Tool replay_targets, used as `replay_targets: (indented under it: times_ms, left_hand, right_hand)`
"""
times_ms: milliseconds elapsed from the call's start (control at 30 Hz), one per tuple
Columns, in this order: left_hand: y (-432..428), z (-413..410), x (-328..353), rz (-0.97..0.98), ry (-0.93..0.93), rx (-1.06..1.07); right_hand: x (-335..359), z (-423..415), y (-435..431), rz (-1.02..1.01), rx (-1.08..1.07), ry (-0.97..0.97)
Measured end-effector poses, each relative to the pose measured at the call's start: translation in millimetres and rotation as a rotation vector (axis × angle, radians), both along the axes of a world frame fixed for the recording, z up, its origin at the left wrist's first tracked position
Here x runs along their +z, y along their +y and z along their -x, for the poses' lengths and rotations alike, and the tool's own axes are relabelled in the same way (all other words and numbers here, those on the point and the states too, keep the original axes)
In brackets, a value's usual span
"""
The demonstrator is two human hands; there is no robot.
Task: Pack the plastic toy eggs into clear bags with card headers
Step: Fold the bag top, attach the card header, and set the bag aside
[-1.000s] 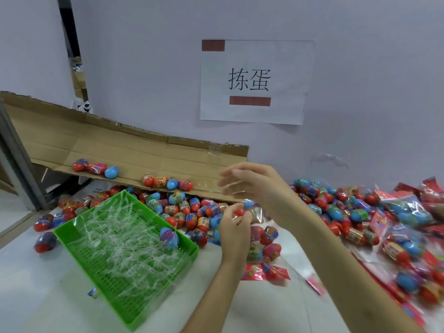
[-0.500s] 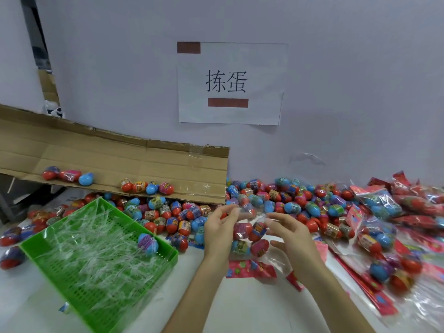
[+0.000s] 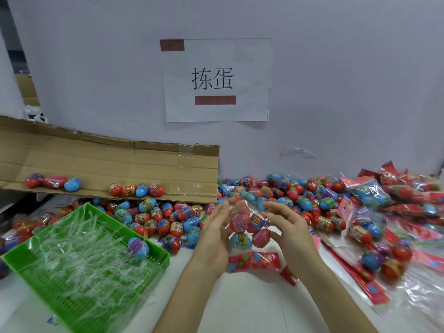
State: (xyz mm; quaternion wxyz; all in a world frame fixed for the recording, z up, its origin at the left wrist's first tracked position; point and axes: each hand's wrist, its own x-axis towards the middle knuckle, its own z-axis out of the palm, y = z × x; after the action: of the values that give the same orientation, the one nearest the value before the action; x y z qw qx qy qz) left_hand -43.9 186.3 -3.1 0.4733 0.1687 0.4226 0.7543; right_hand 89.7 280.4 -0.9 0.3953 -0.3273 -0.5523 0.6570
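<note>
The left hand is pressing straight, closed fingers against the clear bag; the right hand is curling its fingers round the other side, likely settling 4 eggs between them toward the card header below.

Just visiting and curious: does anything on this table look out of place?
Yes: one lone egg lies in the green tray among clear plastic strips, apart from the loose egg pile beside it.

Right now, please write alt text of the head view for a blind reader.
The left hand and right hand hold a clear bag of eggs with a red header. Behind lie loose eggs; a green tray lies left.
</note>
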Motion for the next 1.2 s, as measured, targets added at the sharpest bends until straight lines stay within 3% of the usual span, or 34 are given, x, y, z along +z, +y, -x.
replay_targets:
  times_ms: [100, 367, 567, 833, 1000, 1200]
  left_hand:
    - [0.7, -3.3, -3.4, 0.017, 0.041, -0.088]
    - [6.8, -8.9, -11.4, -0.053, -0.14, -0.074]
    - [6.1, -13.5, -11.4, -0.044, -0.081, -0.091]
    - [6.1, -12.1, -13.9, -0.106, -0.154, -0.054]
    - [4.0, -14.5, -9.6, -0.111, -0.009, -0.17]
    - [2.9, -18.1, -6.1, -0.14, -0.079, -0.096]
  right_hand:
    - [-0.5, -1.2, 1.2, 0.043, -0.048, 0.048]
    - [-1.4, -2.1, 3.1, 0.084, -0.142, 0.073]
    - [-1.2, -2.9, 1.8, 0.097, -0.172, 0.079]
    - [-1.6, -1.5, -0.2, 0.144, -0.111, 0.096]
    - [0.5, -4.3, 0.6, 0.134, -0.106, 0.119]
    - [1.1, -2.5, -0.1, 0.142, -0.115, 0.129]
